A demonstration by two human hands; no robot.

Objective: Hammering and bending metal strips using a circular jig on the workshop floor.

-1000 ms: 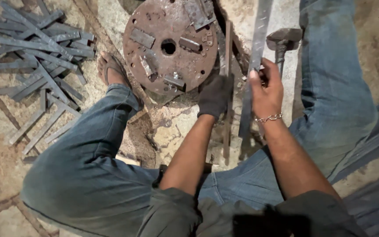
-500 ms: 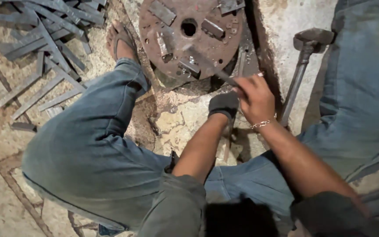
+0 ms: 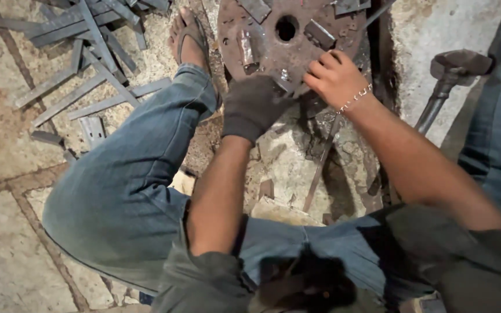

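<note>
Your gloved left hand [image 3: 252,106] rests on the lower edge of the rusty round steel plate [image 3: 273,49] on the floor, fingers curled; can't tell if they're gripping. Your bare right hand [image 3: 334,76] has its fingers closed around a thin metal strip [image 3: 320,165] at the plate's rim, sledgehammer [image 3: 450,78] just to the right.

A dark grey fabric glove [image 3: 252,107] is worn on the left hand; a thin silver chain bracelet [image 3: 355,99] is seen at the bare right hand [image 3: 333,78]. The round rusty-brown metal disc [image 3: 262,40] is mottled. Grey flat metal strips [image 3: 82,29] and blue denim jeans [image 3: 129,191] are shown.
</note>
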